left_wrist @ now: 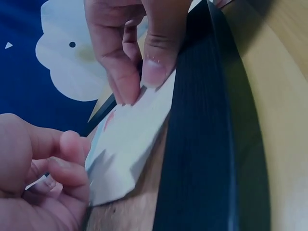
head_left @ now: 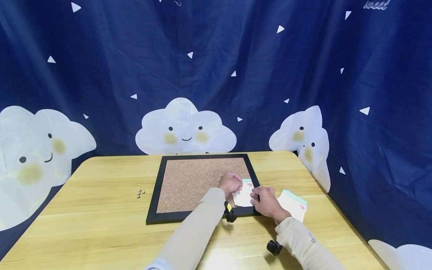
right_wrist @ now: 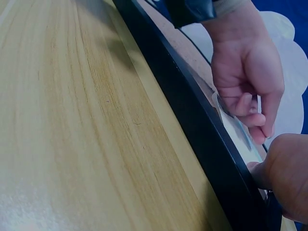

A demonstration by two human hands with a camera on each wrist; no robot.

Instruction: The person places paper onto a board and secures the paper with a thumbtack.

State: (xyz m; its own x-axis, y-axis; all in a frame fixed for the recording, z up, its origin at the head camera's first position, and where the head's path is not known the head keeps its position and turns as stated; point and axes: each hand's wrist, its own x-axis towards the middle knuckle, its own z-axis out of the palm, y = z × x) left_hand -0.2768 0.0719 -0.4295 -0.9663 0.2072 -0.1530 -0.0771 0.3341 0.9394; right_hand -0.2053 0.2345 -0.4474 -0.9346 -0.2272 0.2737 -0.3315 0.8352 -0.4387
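A white paper note [head_left: 243, 195] with a pale green top edge and a small red print lies over the right part of a cork board [head_left: 199, 180]. At its left side is my left hand [head_left: 231, 183], fingers curled and fingertips by the note's edge. What sits between those fingertips is hidden. My right hand [head_left: 266, 202] pinches the note's right side between thumb and finger, as the left wrist view shows. The note's near corner [left_wrist: 118, 190] bends up off the cork.
The board's black frame [head_left: 155, 195] surrounds the cork. Several small metallic pieces [head_left: 139, 194] lie on the wooden table [head_left: 111, 225] left of it. More similar paper [head_left: 293, 204] lies right of the board, partly behind the right forearm. A blue cloud-print curtain [head_left: 202, 67] hangs behind.
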